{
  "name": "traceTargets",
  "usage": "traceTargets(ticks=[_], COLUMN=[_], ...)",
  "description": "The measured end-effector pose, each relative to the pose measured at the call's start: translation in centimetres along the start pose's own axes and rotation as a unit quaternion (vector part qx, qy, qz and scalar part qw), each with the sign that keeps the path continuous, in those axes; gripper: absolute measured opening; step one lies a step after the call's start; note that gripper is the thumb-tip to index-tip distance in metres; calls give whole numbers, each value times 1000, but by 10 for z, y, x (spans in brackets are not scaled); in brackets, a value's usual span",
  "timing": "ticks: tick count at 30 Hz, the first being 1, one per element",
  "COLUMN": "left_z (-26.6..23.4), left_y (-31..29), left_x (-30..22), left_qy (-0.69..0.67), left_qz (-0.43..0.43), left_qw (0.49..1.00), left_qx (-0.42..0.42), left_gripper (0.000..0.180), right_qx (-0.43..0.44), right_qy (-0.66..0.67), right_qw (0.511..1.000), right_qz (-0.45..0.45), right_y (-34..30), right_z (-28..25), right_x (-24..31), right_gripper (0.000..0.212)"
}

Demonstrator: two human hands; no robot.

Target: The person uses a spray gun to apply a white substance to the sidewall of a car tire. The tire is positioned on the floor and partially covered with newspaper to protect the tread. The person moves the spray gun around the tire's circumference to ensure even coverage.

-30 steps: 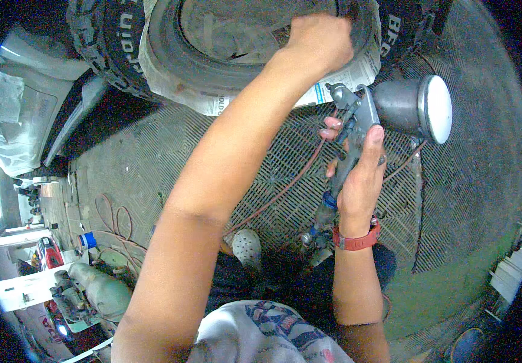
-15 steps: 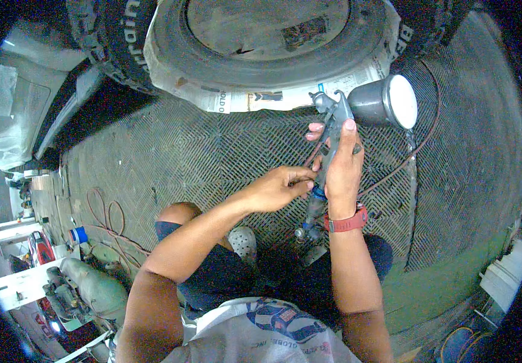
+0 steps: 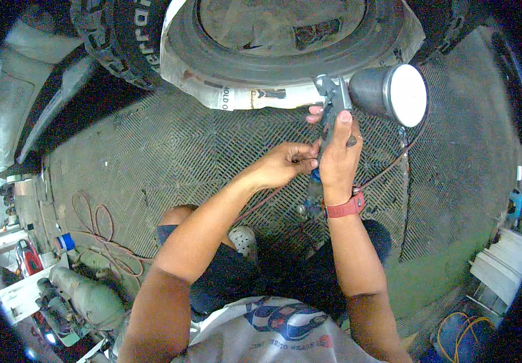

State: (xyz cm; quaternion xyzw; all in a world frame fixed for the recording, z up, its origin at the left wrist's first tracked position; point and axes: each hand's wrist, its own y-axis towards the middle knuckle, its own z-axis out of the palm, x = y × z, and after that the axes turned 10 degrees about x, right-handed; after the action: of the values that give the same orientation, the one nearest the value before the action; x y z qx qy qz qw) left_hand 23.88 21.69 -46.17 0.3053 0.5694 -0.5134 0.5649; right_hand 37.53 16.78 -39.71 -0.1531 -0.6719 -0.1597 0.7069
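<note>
The left hand [image 3: 280, 166] is being held half-curled beside the spray gun [image 3: 341, 97]; what it holds cannot be told. The spray gun is being clasped in the wrapped right hand [image 3: 341, 156], over floor matting [image 3: 230, 136], near the paper-masked wheel [image 3: 273, 66].

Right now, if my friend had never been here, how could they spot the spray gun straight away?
Find the big black tire at the top, then follow the newspaper's lower edge rightward to the right hand. That hand grips the spray gun. Unlike anything nearby, it has a dark cup with a round white end.
</note>
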Motion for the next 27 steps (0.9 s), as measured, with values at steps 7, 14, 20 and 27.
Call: traceTargets(ticks=[7, 14, 20, 27], left_z=[-27, -43, -48, -31], left_y=[0, -14, -20, -4], left_x=[-25, -22, -24, -25], left_qy=[12, 30, 40, 5], left_qz=[49, 52, -9, 42], left_qw=[996, 994, 996, 996], left_qx=[-74, -94, -79, -74], left_gripper=[17, 15, 15, 19], right_qx=[-11, -4, 36, 3], right_qy=[-59, -43, 18, 12], right_qw=[993, 996, 999, 999], right_qz=[-99, -75, -27, -53], right_y=[29, 33, 32, 34], right_z=[33, 50, 48, 30], right_x=[14, 10, 21, 23], right_gripper=[62, 66, 68, 67])
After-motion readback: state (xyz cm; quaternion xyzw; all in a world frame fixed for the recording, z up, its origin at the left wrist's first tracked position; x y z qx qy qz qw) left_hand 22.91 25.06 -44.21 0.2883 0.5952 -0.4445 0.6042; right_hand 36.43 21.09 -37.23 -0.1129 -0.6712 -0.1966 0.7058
